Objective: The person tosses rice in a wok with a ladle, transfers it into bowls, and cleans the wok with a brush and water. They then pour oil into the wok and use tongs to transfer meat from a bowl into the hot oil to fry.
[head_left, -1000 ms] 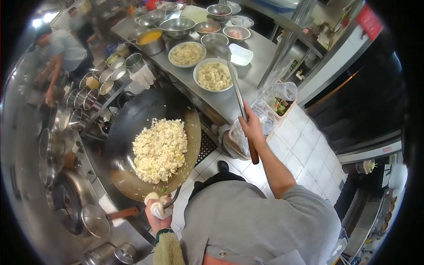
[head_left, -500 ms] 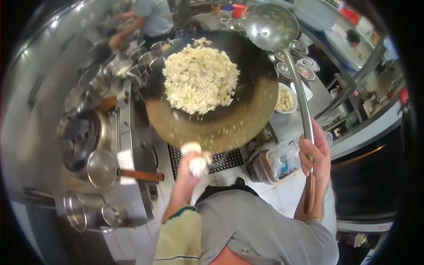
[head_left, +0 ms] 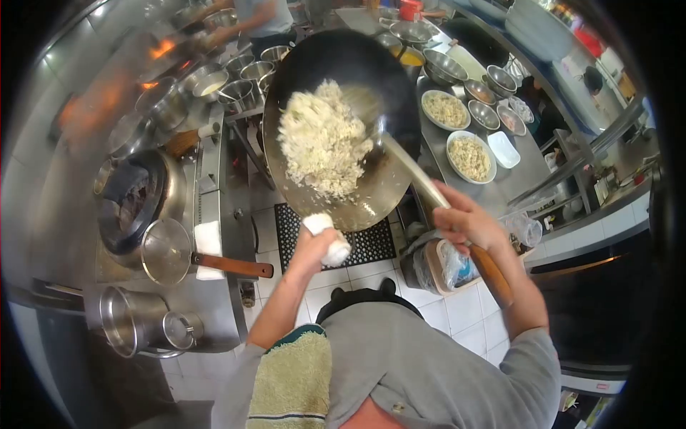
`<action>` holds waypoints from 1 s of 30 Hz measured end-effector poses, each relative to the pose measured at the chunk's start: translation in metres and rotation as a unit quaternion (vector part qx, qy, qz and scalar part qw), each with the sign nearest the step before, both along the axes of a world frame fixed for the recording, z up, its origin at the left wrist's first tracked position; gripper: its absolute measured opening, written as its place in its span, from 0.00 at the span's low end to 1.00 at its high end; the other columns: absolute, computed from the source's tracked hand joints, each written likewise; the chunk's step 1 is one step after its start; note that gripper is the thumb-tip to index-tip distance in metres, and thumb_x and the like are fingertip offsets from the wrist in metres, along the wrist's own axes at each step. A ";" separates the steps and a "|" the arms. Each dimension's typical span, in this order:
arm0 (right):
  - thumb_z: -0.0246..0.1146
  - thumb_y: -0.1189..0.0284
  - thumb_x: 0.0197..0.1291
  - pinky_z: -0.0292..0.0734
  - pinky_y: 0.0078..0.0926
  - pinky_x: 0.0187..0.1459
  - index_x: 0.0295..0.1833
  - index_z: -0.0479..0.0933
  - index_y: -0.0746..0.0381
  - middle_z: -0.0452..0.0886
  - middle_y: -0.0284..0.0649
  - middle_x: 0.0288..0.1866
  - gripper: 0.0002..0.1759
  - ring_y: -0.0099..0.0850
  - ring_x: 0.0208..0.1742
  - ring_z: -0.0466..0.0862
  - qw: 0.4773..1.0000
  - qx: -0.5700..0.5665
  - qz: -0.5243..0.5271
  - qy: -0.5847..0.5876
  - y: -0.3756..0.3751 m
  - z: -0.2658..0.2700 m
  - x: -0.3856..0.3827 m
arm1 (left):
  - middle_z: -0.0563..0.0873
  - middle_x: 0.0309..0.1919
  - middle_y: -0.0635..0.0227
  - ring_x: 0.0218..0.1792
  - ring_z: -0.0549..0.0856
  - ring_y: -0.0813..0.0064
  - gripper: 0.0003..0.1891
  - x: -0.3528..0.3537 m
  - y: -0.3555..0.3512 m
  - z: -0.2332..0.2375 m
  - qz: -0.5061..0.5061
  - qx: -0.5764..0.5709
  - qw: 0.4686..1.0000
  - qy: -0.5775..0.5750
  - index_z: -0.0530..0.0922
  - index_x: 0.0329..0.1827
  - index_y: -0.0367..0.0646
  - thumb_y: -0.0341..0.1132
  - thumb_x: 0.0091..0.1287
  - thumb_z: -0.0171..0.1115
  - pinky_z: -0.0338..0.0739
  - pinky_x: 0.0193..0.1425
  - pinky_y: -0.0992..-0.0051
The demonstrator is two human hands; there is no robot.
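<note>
My left hand [head_left: 309, 252] is closed around the wok's handle through a folded white cloth [head_left: 334, 249]. The dark wok [head_left: 389, 68] is held up in the air, tilted so its inside faces me. A mound of fried rice [head_left: 318, 143] lies in its left and lower part, with loose grains scattered over the near wall. My right hand [head_left: 468, 220] grips the wooden-ended handle of a steel ladle [head_left: 411, 168]. The ladle's bowl is inside the wok, against the right side of the rice, and blurred by motion.
On the right counter stand two plates of rice, the nearer plate [head_left: 493, 170] beside a white dish [head_left: 504, 151], plus several steel bowls [head_left: 444, 66]. At left are a burner [head_left: 171, 207], a strainer [head_left: 164, 250] and steel pots [head_left: 128, 325]. Flames [head_left: 163, 48] rise near another person [head_left: 264, 21].
The ladle has come down from above the wok's right rim into the wok beside the rice. My right hand moved left and up with it. The airborne-looking rice has settled lower; flames now show.
</note>
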State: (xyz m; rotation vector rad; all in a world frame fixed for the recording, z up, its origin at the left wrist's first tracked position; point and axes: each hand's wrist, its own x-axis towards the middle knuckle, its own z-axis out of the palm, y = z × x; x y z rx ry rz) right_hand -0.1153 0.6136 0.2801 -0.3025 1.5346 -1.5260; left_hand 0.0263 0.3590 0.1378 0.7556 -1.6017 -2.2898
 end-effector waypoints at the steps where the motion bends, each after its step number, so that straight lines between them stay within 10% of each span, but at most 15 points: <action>1: 0.53 0.75 0.66 0.62 0.15 0.09 0.75 0.54 0.55 0.64 0.30 0.25 0.33 0.14 0.14 0.63 0.995 -0.041 0.012 -0.088 -0.003 -0.018 0.000 | 0.81 0.28 0.62 0.25 0.84 0.70 0.10 0.000 -0.007 0.003 -0.005 0.029 0.999 -0.022 0.73 0.41 0.34 0.23 0.56 0.54 0.80 0.25 0.69; 6: 0.50 0.77 0.68 0.58 0.11 0.07 0.63 0.63 0.55 0.62 0.30 0.27 0.19 0.12 0.14 0.61 0.888 -0.130 -0.055 -0.438 -0.003 -0.114 0.030 | 0.80 0.26 0.64 0.22 0.82 0.70 0.04 0.035 -0.012 -0.043 0.011 0.202 0.971 -0.127 0.74 0.37 0.38 0.28 0.63 0.51 0.77 0.22 0.70; 14: 0.43 0.74 0.73 0.60 0.12 0.05 0.63 0.60 0.61 0.59 0.32 0.29 0.16 0.12 0.14 0.62 0.747 -0.180 -0.178 -0.615 0.063 -0.134 0.060 | 0.82 0.29 0.58 0.25 0.84 0.66 0.07 0.070 0.023 -0.063 0.046 0.284 0.936 -0.204 0.72 0.41 0.37 0.32 0.67 0.50 0.81 0.23 0.69; 23: 0.50 0.78 0.66 0.56 0.10 0.07 0.76 0.47 0.57 0.61 0.31 0.28 0.35 0.11 0.14 0.58 0.934 -0.120 -0.176 -0.286 0.106 -0.079 0.026 | 0.83 0.31 0.55 0.31 0.86 0.64 0.08 0.000 0.048 -0.009 -0.011 0.186 0.971 -0.147 0.74 0.39 0.32 0.27 0.59 0.52 0.84 0.35 0.68; 30: 0.47 0.80 0.67 0.54 0.09 0.06 0.74 0.50 0.59 0.62 0.33 0.29 0.31 0.11 0.13 0.59 0.872 -0.276 -0.256 -0.313 0.129 -0.069 -0.001 | 0.83 0.31 0.55 0.32 0.85 0.62 0.07 -0.066 0.045 0.009 -0.063 0.190 0.975 -0.093 0.76 0.35 0.31 0.27 0.58 0.53 0.83 0.42 0.64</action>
